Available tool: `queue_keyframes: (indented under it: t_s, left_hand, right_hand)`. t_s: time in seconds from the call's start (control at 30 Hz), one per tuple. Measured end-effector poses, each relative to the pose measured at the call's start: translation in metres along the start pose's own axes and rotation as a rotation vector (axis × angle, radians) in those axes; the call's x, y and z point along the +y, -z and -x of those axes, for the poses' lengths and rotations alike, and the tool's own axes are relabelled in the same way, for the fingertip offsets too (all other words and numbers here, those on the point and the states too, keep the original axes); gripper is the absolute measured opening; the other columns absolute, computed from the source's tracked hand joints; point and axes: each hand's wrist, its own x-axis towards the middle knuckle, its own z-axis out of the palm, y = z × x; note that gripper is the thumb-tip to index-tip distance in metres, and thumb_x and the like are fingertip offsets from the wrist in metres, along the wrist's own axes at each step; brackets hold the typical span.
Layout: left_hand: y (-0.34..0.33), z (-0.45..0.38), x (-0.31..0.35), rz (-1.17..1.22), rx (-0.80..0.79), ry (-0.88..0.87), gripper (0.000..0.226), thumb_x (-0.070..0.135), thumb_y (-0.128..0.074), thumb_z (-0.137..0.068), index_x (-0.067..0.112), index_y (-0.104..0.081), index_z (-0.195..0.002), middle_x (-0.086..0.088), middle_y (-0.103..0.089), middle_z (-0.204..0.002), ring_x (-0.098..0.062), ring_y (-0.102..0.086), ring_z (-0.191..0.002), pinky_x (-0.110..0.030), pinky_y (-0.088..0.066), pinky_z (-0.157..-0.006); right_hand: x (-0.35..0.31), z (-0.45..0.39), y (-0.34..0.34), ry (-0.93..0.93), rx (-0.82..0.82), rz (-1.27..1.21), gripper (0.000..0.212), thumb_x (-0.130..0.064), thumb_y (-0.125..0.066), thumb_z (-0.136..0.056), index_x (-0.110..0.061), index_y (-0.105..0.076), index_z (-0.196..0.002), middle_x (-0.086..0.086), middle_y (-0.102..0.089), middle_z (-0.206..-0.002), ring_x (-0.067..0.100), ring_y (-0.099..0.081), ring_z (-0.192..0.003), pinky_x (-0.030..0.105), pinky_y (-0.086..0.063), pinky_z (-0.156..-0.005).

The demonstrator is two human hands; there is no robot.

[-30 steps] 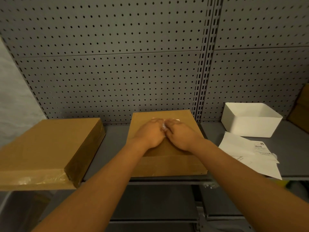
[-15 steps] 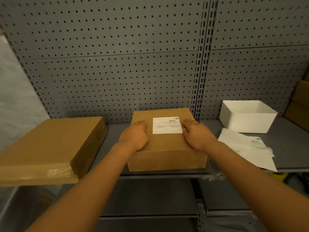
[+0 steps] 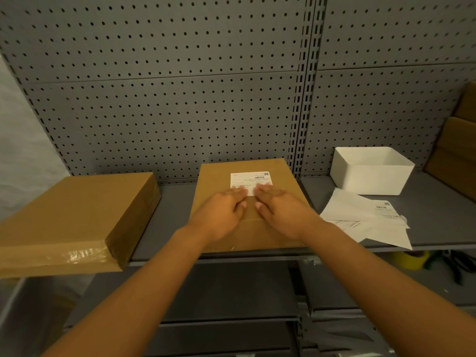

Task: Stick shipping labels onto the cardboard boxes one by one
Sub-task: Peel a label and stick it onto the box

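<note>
A flat cardboard box (image 3: 213,176) lies in the middle of the grey shelf (image 3: 175,202). A white shipping label (image 3: 248,178) with a barcode is stuck on its top, toward the far side. My left hand (image 3: 221,212) and my right hand (image 3: 280,210) lie side by side on the box top. Their straight fingers press on the label's near edge and cover its lower part. A larger flat cardboard box (image 3: 77,210) with a taped side lies at the left of the shelf, with no label showing.
Loose white label sheets (image 3: 360,215) lie on the shelf right of the middle box. Behind them stands a white open bin (image 3: 371,173). More cardboard boxes (image 3: 458,150) are stacked at the far right. A yellow tape roll (image 3: 412,258) sits on the lower shelf. A perforated panel (image 3: 180,99) forms the back.
Half a second ago my hands rested on the box at either side of the label. Both have moved inward and now press on the label's near edge.
</note>
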Motion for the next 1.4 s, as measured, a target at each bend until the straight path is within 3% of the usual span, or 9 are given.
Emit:
queue_keyframes:
  t_s: [0.33, 0.4, 0.5, 0.67, 0.83, 0.97, 1.13, 1.3, 1.4]
  left_hand:
    - [0.001, 0.001, 0.0, -0.056, 0.065, 0.039, 0.038, 0.03, -0.044, -0.099, 0.019, -0.054, -0.133, 0.0, -0.052, -0.14, -0.015, -0.047, -0.129, -0.029, -0.038, -0.106]
    - [0.006, -0.002, -0.005, -0.149, 0.153, 0.11, 0.03, 0.031, -0.046, -0.096, 0.023, -0.066, -0.118, 0.002, -0.065, -0.12, -0.017, -0.061, -0.105, -0.033, -0.052, -0.087]
    - [0.012, -0.015, -0.015, -0.228, 0.217, 0.155, 0.027, 0.03, -0.047, -0.095, 0.023, -0.068, -0.111, 0.003, -0.068, -0.109, -0.018, -0.062, -0.093, -0.032, -0.053, -0.074]
    - [0.004, -0.046, -0.001, -0.143, 0.025, 0.088, 0.039, 0.029, -0.04, -0.098, 0.017, -0.051, -0.134, -0.006, -0.058, -0.131, -0.024, -0.056, -0.114, -0.037, -0.047, -0.094]
    - [0.011, -0.049, -0.035, -0.173, 0.039, 0.178, 0.027, 0.027, -0.034, -0.101, 0.014, -0.056, -0.109, -0.006, -0.061, -0.116, -0.024, -0.058, -0.1, -0.035, -0.048, -0.082]
    - [-0.002, -0.067, -0.018, -0.111, -0.098, 0.038, 0.046, 0.026, -0.031, -0.103, 0.013, -0.034, -0.146, -0.004, -0.032, -0.154, -0.018, -0.026, -0.143, -0.032, -0.022, -0.116]
    - [0.003, -0.074, -0.04, -0.182, -0.029, 0.164, 0.034, 0.023, -0.03, -0.101, 0.012, -0.05, -0.127, -0.01, -0.053, -0.133, -0.026, -0.05, -0.121, -0.038, -0.044, -0.097]
    - [-0.006, -0.076, -0.022, -0.152, -0.089, 0.041, 0.046, 0.024, -0.03, -0.103, 0.014, -0.03, -0.148, -0.004, -0.03, -0.154, -0.017, -0.028, -0.142, -0.031, -0.024, -0.114]
    - [0.003, -0.078, -0.036, -0.206, 0.003, 0.169, 0.036, 0.018, -0.032, -0.1, 0.012, -0.05, -0.13, -0.008, -0.056, -0.131, -0.025, -0.055, -0.114, -0.035, -0.046, -0.09]
  right_hand:
    - [0.0, 0.0, 0.0, -0.034, 0.036, -0.059, 0.045, -0.035, -0.034, -0.101, -0.018, -0.041, -0.142, 0.002, -0.039, -0.15, 0.02, -0.036, -0.138, 0.034, -0.03, -0.113]
    - [0.006, -0.002, 0.002, -0.134, 0.081, -0.046, 0.033, -0.034, -0.037, -0.099, -0.021, -0.056, -0.122, 0.004, -0.059, -0.128, 0.024, -0.058, -0.11, 0.039, -0.049, -0.095]
    - [0.021, -0.009, 0.009, -0.251, 0.203, -0.012, 0.022, -0.029, -0.04, -0.096, -0.017, -0.059, -0.098, 0.005, -0.065, -0.097, 0.02, -0.058, -0.078, 0.036, -0.054, -0.071]
    - [0.0, -0.035, 0.001, -0.026, 0.021, -0.104, 0.05, -0.026, -0.037, -0.101, -0.011, -0.031, -0.147, 0.008, -0.031, -0.154, 0.023, -0.031, -0.14, 0.033, -0.027, -0.115]
    - [0.039, -0.043, 0.007, -0.199, 0.13, -0.114, 0.028, -0.028, -0.037, -0.1, -0.009, -0.053, -0.112, 0.013, -0.06, -0.118, 0.026, -0.058, -0.098, 0.037, -0.05, -0.084]
    - [0.012, -0.064, -0.004, -0.005, 0.047, -0.09, 0.043, -0.027, -0.033, -0.102, -0.008, -0.041, -0.14, 0.012, -0.042, -0.147, 0.024, -0.039, -0.135, 0.034, -0.03, -0.113]
    - [0.038, -0.072, 0.002, -0.19, 0.108, -0.058, 0.035, -0.028, -0.035, -0.1, -0.009, -0.05, -0.125, 0.013, -0.056, -0.127, 0.027, -0.052, -0.111, 0.035, -0.043, -0.094]
    - [0.017, -0.081, -0.008, -0.009, -0.003, -0.06, 0.047, -0.029, -0.032, -0.103, -0.009, -0.034, -0.146, 0.01, -0.034, -0.153, 0.023, -0.03, -0.141, 0.033, -0.022, -0.117]
    - [0.039, -0.081, -0.001, -0.161, 0.081, -0.08, 0.026, -0.028, -0.036, -0.1, -0.012, -0.053, -0.11, 0.013, -0.058, -0.123, 0.025, -0.055, -0.103, 0.033, -0.044, -0.085]
